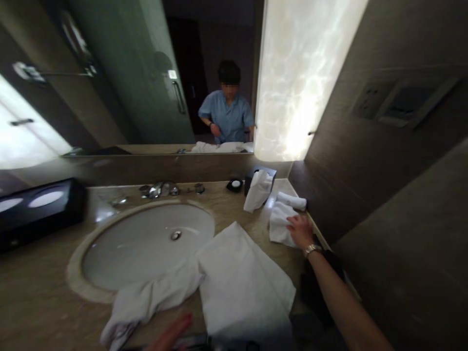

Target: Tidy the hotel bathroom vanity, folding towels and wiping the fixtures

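On the counter's right side, my right hand (302,230) is on a small white cloth (281,225), its fingers bent and closed on the cloth's right part. A rolled white towel (291,201) lies just behind that cloth. My left hand (171,334) shows only partly at the bottom edge, blurred, with a finger pointing right; its grip is hidden. Nearest to it are a crumpled white towel (153,297) along the basin's front rim and a large white cloth (244,282) spread flat on the counter.
An oval basin (86,253) is set in the stone counter (44,287), with a chrome faucet (157,190) behind it. A tissue box (268,176) stands near the back right corner, beside a small black dish (234,185). At left sits a black box (69,209).
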The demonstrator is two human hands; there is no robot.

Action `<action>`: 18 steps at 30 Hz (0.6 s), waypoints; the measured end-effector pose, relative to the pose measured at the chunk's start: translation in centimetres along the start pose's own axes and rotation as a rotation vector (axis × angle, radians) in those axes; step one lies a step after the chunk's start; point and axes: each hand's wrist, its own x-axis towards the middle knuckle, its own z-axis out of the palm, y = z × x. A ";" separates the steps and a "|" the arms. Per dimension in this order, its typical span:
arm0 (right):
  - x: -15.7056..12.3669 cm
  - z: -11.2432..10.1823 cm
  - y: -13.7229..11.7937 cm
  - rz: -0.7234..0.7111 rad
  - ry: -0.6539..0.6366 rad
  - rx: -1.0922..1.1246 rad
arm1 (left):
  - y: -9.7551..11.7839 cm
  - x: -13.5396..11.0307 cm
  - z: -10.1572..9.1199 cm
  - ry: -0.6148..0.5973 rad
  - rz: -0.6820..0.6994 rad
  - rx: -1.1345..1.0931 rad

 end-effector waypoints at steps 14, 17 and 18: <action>-4.1 7.7 -13.4 -0.313 -0.337 0.498 | -12.3 5.4 -12.7 0.351 -0.843 0.196; -4.2 3.7 -15.0 -0.061 -0.314 0.755 | -16.5 5.6 -21.9 0.561 -0.924 0.236; -4.2 1.6 -15.7 0.037 -0.246 0.836 | -17.7 5.6 -24.6 0.606 -0.909 0.270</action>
